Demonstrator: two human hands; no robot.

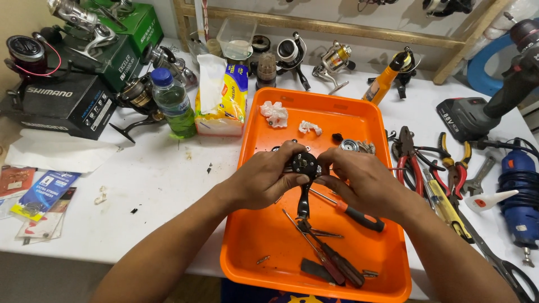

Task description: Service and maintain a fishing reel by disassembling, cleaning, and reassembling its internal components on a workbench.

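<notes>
My left hand (264,179) and my right hand (359,182) meet over the orange tray (269,247), both gripping a black fishing reel body (301,164) whose dark handle arm (304,202) hangs down between them. My left fingers wrap the reel's left side; my right fingertips pinch its right side. Under my hands lie a screwdriver with an orange and black handle (359,217) and two dark-handled screwdrivers (331,259). Small metal reel parts (355,146) and crumpled white tissue bits (275,114) lie at the tray's far end.
Pliers and cutters (426,163) lie right of the tray, with a cordless drill (488,106) and a blue rotary tool (519,191) beyond. A water bottle (173,104), a tissue pack (222,101), reel boxes (62,104) and several spinning reels crowd the back left.
</notes>
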